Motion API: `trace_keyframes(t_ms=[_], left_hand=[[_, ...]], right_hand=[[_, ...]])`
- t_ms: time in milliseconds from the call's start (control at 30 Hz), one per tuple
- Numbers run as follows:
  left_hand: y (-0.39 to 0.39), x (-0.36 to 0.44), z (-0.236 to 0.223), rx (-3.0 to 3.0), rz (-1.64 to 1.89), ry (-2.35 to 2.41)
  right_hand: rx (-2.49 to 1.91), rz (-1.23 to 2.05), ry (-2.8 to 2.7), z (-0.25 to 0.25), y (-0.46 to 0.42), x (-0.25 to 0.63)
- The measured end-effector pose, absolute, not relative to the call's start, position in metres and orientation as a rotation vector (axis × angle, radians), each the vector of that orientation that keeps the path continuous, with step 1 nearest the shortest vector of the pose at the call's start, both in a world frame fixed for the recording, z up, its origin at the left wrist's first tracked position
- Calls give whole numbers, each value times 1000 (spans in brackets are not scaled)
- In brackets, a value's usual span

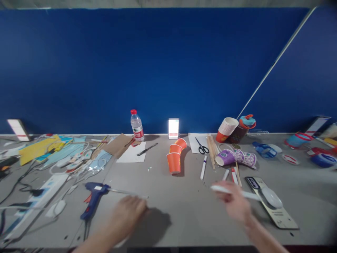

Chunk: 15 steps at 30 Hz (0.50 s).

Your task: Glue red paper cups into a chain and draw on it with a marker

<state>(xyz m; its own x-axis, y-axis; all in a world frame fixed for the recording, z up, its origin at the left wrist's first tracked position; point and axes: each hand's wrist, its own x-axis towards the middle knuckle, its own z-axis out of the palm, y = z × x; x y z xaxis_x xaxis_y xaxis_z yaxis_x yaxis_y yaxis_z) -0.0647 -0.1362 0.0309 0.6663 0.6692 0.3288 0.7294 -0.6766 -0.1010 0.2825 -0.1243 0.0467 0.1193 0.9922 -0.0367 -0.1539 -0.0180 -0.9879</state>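
My right hand (235, 205) is smeared by motion over the grey table (184, 218), with its fingers closed around the handle of a white plastic spoon (271, 197). The spoon's bowl lies over a wooden board (283, 216) beside a dark phone (253, 182). My left hand (128, 215) rests low at the front, curled and blurred. It is just right of a blue glue gun (93, 198), whose thin stick points toward it. I cannot make out whether anything is inside the left hand.
Stacked orange paper cups (174, 160) lie mid-table, with scissors (202, 147), wooden sticks (211, 149), a white marker (203, 168) and purple cups (235, 157) to their right. A water bottle (137, 125) stands at the back. A power strip (39, 196) and cables crowd the left, tape rolls (323, 160) the right.
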Motion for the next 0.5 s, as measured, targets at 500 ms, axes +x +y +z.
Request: trace_keyframes(t_ms=[500], left_hand=[[4,-1,6,-2637,-219,-2024]], right_hand=[[-1062,1183,-1050,14,-30,222]])
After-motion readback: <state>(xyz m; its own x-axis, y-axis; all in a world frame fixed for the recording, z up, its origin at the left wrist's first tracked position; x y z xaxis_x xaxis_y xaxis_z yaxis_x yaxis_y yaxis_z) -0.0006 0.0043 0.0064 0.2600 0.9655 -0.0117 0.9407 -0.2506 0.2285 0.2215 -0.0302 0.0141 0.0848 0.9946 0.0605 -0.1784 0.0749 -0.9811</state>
